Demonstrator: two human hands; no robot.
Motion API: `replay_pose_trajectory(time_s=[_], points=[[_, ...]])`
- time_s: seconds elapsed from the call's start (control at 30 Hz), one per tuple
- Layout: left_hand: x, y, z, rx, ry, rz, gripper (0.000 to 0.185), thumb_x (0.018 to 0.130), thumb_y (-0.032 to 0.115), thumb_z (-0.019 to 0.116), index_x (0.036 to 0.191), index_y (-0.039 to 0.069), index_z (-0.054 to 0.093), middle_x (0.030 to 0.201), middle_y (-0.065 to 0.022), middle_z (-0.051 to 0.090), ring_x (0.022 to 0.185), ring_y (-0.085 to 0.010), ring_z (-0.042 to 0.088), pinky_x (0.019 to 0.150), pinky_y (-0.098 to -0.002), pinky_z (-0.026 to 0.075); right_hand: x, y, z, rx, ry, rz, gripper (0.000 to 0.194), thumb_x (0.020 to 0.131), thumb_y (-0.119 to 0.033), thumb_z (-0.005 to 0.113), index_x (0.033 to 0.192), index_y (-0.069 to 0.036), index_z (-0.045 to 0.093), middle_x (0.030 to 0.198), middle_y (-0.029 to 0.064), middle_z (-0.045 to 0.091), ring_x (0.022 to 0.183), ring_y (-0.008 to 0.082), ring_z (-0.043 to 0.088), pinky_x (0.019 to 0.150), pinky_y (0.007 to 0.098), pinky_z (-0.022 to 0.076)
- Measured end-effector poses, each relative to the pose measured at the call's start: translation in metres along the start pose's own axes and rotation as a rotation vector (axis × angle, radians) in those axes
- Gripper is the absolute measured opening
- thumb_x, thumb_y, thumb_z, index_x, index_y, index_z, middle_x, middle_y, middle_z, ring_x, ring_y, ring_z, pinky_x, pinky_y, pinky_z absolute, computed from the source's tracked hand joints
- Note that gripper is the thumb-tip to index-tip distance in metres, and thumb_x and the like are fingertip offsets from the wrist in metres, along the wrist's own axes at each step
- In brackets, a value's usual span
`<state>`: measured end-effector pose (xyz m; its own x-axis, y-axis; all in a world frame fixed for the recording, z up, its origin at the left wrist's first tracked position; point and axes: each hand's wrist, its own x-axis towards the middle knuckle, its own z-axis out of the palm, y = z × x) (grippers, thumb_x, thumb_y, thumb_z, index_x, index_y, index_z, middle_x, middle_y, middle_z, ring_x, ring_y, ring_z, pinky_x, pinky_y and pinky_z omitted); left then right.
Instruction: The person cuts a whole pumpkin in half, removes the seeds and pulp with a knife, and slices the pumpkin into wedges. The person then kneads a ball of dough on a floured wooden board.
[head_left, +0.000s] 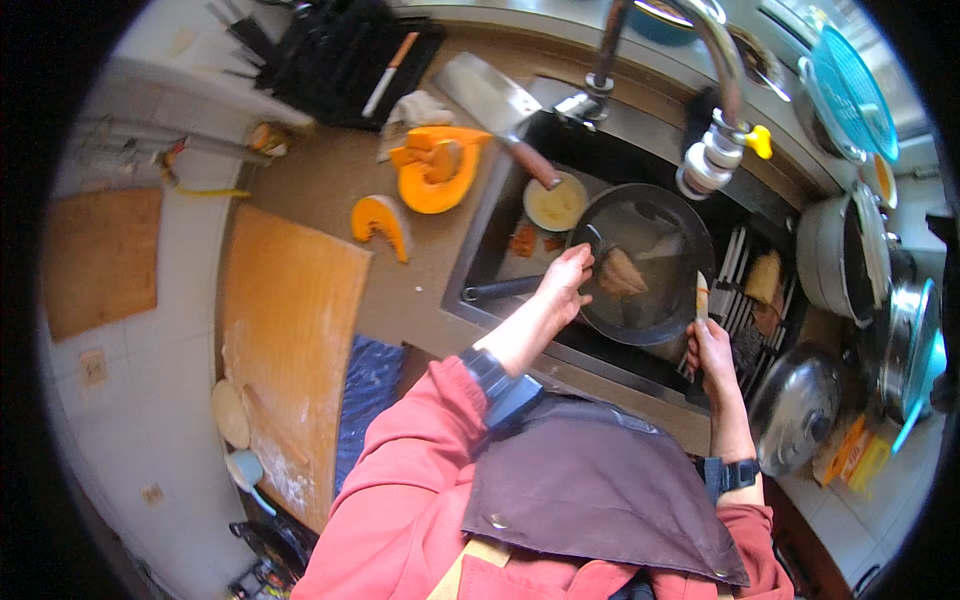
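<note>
My left hand (568, 285) is at the left rim of a dark frying pan (637, 335) with water in it, fingers bent; whether they hold anything is unclear. A small shiny edge shows just above the fingertips. My right hand (711, 352) grips a narrow pale tool (701, 296), perhaps a small knife, upright at the pan's right rim. It bears an orange smear. In the pan is a pinkish-brown piece (622, 273), blurred; it may be a reflection. The pan stands in the sink (480, 225), beside a pale round bowl (555, 201) and orange scraps (523, 241).
A cleaver (487, 94) lies across the sink's upper left corner. Cut pumpkin pieces (439, 180) and a floured wooden board (296, 300) are to the left. The faucet (727, 67) overhangs the sink. Pots (832, 255) and a glass lid (796, 409) stand right.
</note>
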<state>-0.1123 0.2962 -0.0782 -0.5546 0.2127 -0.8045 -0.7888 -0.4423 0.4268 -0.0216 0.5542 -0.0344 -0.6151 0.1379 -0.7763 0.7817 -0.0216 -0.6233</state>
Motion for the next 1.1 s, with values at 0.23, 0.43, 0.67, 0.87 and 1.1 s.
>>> replay_pose_trajectory(time_s=[0.23,0.43,0.67,0.87,1.1], points=[[-0.033,0.106,-0.119,-0.531,0.457,0.470,0.042,0.091,0.022,0.057,0.123,0.000,0.042,0.121,-0.0173,0.050,0.117,-0.0320,0.047,0.099,-0.0480,0.041,0.012,0.001,0.031,-0.115,-0.015,-0.024,0.026,0.097,-0.028,0.044,0.084,-0.006,0.049,0.056,-0.0012,0.040,0.038,0.0101,0.036,0.034,0.0264,0.0307],[0.025,0.154,-0.136,-0.415,0.564,0.265,0.045,0.089,0.026,0.062,0.127,0.013,0.044,0.126,-0.0131,0.049,0.118,-0.0329,0.046,0.097,-0.0550,0.039,0.008,-0.002,0.055,-0.301,-0.026,-0.079,0.024,0.096,-0.027,0.047,0.084,-0.006,0.050,0.051,-0.0005,0.040,0.035,0.0113,0.035,0.033,0.0266,0.0310],[-0.034,0.124,-0.138,-0.412,0.337,0.487,0.044,0.085,0.015,0.066,0.125,0.014,0.046,0.120,-0.0118,0.052,0.119,-0.0284,0.048,0.096,-0.0538,0.043,-0.002,-0.027,0.083,-0.413,-0.031,-0.162,0.020,0.091,-0.024,0.055,0.087,-0.003,0.054,0.054,-0.0009,0.045,0.038,0.0087,0.040,0.035,0.0255,0.0313],[-0.100,0.084,-0.101,0.019,0.088,0.648,0.047,0.084,0.003,0.063,0.125,0.008,0.042,0.120,-0.0077,0.053,0.105,-0.0236,0.058,0.091,-0.0412,0.051,-0.016,-0.107,0.170,0.284,-0.473,-0.358,0.041,0.084,-0.019,0.067,0.117,-0.004,0.049,0.075,0.0011,0.055,0.046,0.0038,0.042,0.039,0.0182,0.0313],[-0.156,0.076,-0.065,-0.347,-0.673,0.337,0.078,0.083,0.060,0.053,0.135,0.005,0.034,0.144,-0.0217,0.030,0.131,-0.0356,0.035,0.103,-0.0532,0.035,-0.022,-0.121,0.154,0.476,-0.548,-0.389,0.027,0.090,-0.023,0.061,0.109,-0.006,0.051,0.112,0.0126,0.062,0.052,0.0040,0.042,0.042,0.0161,0.0373]])
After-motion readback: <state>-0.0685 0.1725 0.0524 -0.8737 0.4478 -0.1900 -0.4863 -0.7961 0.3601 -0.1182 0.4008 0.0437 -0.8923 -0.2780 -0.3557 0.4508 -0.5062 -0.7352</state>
